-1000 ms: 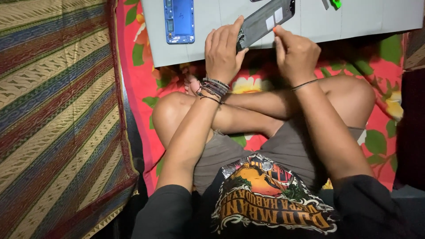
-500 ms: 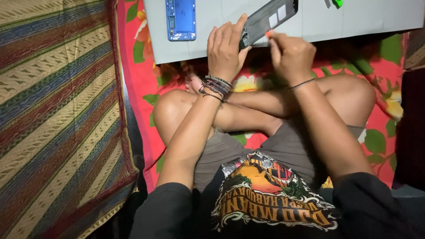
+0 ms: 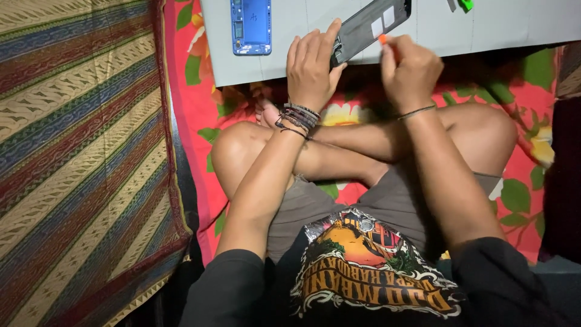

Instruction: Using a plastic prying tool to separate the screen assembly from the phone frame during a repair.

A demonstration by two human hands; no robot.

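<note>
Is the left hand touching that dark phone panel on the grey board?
Touching. The head view shows the left hand with its fingers wrapped over the lower end of the dark phone panel, no gap between them.

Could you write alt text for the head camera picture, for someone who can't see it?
Seen from above, a person sitting cross-legged holds a dark opened phone in the left hand while the right hand works at its edge with a small orange-tipped tool. A blue phone part lies on the grey mat; a striped woven cloth lies to the left.
</note>
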